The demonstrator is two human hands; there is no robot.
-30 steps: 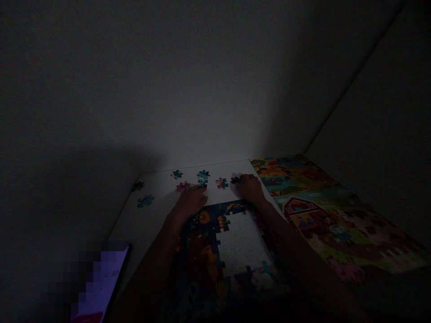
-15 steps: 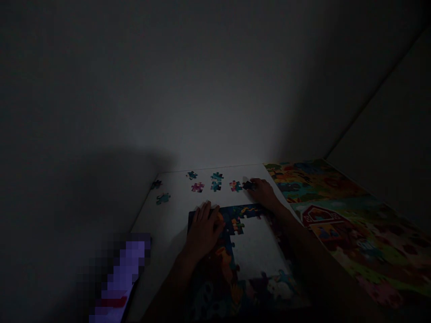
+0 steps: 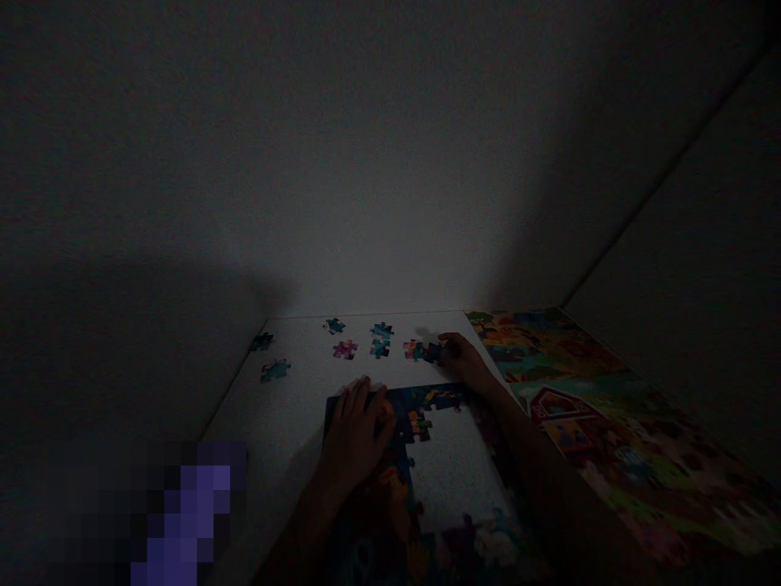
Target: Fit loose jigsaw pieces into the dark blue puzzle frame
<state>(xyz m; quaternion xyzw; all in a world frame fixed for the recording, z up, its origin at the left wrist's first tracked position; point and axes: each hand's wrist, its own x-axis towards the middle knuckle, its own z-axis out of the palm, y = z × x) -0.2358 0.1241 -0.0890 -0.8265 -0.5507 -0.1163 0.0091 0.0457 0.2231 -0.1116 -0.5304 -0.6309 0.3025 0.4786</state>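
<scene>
The scene is very dark. A partly assembled jigsaw puzzle [image 3: 427, 407] with a blank white gap in its middle lies on a white table [image 3: 293, 407]. My left hand [image 3: 357, 427] rests flat on the puzzle's upper left corner, fingers stretched out. My right hand [image 3: 464, 358] reaches past the puzzle's top edge and pinches a dark loose piece [image 3: 434, 352]. Several loose pieces lie in a row beyond the puzzle, among them a pink piece [image 3: 345, 350] and a teal piece [image 3: 381, 340].
A colourful farm picture sheet [image 3: 586, 407] with a red barn lies to the right of the puzzle. Two more loose pieces [image 3: 274, 370] sit near the table's left edge. A blurred, glowing purple screen [image 3: 189, 521] is at the lower left. A wall stands behind.
My left hand has drawn back from the loose pieces and settled flat on the puzzle's upper left corner. My right hand stays at the dark piece, which has lifted slightly in its fingertips.
</scene>
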